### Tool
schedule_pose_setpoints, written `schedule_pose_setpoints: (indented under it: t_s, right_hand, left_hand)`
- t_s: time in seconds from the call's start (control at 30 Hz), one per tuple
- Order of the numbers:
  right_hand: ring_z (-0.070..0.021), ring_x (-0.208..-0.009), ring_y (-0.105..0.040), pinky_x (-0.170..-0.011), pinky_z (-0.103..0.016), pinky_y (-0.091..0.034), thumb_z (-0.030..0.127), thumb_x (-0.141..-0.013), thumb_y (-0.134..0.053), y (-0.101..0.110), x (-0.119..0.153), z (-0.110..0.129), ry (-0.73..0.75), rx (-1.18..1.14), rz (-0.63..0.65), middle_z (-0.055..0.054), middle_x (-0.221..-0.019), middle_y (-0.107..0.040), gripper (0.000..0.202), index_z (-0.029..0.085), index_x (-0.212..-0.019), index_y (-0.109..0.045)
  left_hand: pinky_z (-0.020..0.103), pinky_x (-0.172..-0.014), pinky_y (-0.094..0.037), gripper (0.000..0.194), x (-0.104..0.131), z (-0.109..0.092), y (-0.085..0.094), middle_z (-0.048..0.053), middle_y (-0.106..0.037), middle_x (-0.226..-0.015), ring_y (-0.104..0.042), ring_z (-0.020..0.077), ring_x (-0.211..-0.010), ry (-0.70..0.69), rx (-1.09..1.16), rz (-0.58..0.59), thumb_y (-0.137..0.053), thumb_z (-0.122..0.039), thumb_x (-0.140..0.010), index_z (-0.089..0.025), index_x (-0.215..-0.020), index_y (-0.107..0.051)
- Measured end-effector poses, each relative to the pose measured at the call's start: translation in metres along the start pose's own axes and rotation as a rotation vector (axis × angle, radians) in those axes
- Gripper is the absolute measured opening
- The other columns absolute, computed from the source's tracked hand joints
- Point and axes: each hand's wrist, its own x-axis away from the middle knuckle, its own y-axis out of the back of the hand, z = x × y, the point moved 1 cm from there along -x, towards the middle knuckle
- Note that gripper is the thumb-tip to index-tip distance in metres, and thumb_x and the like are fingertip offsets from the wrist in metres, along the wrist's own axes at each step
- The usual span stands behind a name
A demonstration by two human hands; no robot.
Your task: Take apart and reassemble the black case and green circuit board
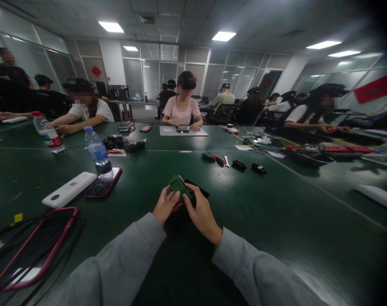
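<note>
A green circuit board (178, 185) is held up above the table between both of my hands, tilted towards me. My left hand (167, 204) grips its left and lower edge, thumb on its face. My right hand (199, 208) closes on its right side, with the thumb pressed against the lower right corner. Behind my right fingers lies a flat black piece (202, 190), mostly hidden; whether I touch it I cannot tell. Beyond the hands are a red-handled screwdriver (219, 160), a wrench (227, 161) and small black parts (239, 164).
On the green table (142, 178), to the left, lie a white power bank (69, 189), a phone (103, 182), another phone (37, 248) under black cables, and two water bottles (96, 146). A person (182, 104) works opposite at a white board (168, 131). Wires (260, 142) lie right.
</note>
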Motion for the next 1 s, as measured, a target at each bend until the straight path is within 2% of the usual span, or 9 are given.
schedule_pose_setpoints:
  t_s: [0.17,0.3,0.4,0.5,0.57,0.67,0.83,1.0]
  right_hand:
    - [-0.0169,-0.107,-0.051,-0.094,-0.033,-0.042,0.033,-0.091,-0.042,0.002,-0.001,0.001,-0.09,-0.167,-0.043,-0.006,-0.117,-0.052,0.032,0.02,-0.121,-0.045]
    - [-0.0175,-0.105,-0.052,-0.091,-0.033,-0.045,0.039,-0.093,-0.036,0.005,-0.002,-0.004,-0.183,-0.339,-0.048,-0.006,-0.114,-0.054,0.032,0.02,-0.115,-0.048]
    - [-0.0187,-0.095,-0.058,-0.078,-0.033,-0.051,0.046,-0.092,-0.031,0.006,-0.004,-0.008,-0.298,-0.475,0.025,-0.007,-0.108,-0.057,0.038,0.02,-0.115,-0.046]
    - [-0.0187,-0.078,-0.062,-0.066,-0.033,-0.052,0.049,-0.091,-0.028,0.006,-0.006,-0.008,-0.43,-0.655,0.153,-0.008,-0.1,-0.06,0.041,0.019,-0.116,-0.041]
    - [-0.0186,-0.072,-0.062,-0.064,-0.034,-0.052,0.048,-0.089,-0.031,0.006,-0.006,-0.005,-0.502,-0.774,0.203,-0.007,-0.093,-0.062,0.039,0.019,-0.114,-0.041]
    - [-0.0189,-0.069,-0.062,-0.064,-0.034,-0.052,0.046,-0.088,-0.035,0.007,-0.005,-0.001,-0.56,-0.874,0.213,-0.006,-0.084,-0.063,0.035,0.019,-0.108,-0.044]
    - [-0.0181,-0.08,-0.061,-0.07,-0.031,-0.052,0.052,-0.088,-0.04,0.012,-0.007,-0.002,-0.466,-0.704,0.161,-0.005,-0.093,-0.061,0.037,0.018,-0.098,-0.052]
    - [-0.0174,-0.094,-0.059,-0.077,-0.03,-0.051,0.046,-0.084,-0.052,0.019,-0.013,0.0,-0.276,-0.558,0.271,-0.005,-0.106,-0.058,0.039,0.02,-0.112,-0.047]
  left_hand:
    - [0.038,-0.077,-0.052,0.062,-0.008,0.0,0.006,0.008,-0.061,-0.101,-0.066,0.0172,-0.077,-0.037,-0.013,-0.047,-0.072,-0.033,-0.066,-0.022,-0.116,-0.036]
    - [0.03,-0.066,-0.052,0.061,-0.013,0.0,0.012,0.006,-0.061,-0.096,-0.065,0.0146,-0.068,-0.085,-0.044,-0.064,-0.073,-0.034,-0.064,-0.021,-0.115,-0.043]
    - [0.025,-0.063,-0.05,0.055,-0.016,-0.001,0.014,0.007,-0.061,-0.099,-0.064,0.0143,-0.073,-0.139,-0.088,-0.048,-0.073,-0.036,-0.064,-0.02,-0.112,-0.052]
    - [0.026,-0.067,-0.049,0.052,-0.017,-0.001,0.016,0.008,-0.062,-0.104,-0.063,0.0152,-0.08,-0.181,-0.084,-0.023,-0.073,-0.035,-0.064,-0.02,-0.111,-0.057]
    - [0.027,-0.071,-0.049,0.048,-0.016,-0.002,0.016,0.009,-0.063,-0.103,-0.062,0.0155,-0.082,-0.184,-0.08,0.0,-0.073,-0.035,-0.064,-0.018,-0.107,-0.061]
    - [0.027,-0.074,-0.047,0.041,-0.015,-0.003,0.016,0.009,-0.066,-0.094,-0.061,0.0146,-0.079,-0.186,-0.098,0.017,-0.074,-0.034,-0.063,-0.014,-0.097,-0.066]
    - [0.028,-0.076,-0.047,0.041,-0.013,-0.006,0.014,0.011,-0.067,-0.097,-0.061,0.0173,-0.085,-0.16,-0.075,-0.042,-0.074,-0.036,-0.063,-0.013,-0.096,-0.068]
    - [0.029,-0.079,-0.047,0.039,-0.007,-0.011,0.009,0.01,-0.068,-0.092,-0.062,0.0178,-0.083,-0.164,-0.099,-0.01,-0.078,-0.032,-0.057,-0.012,-0.09,-0.069]
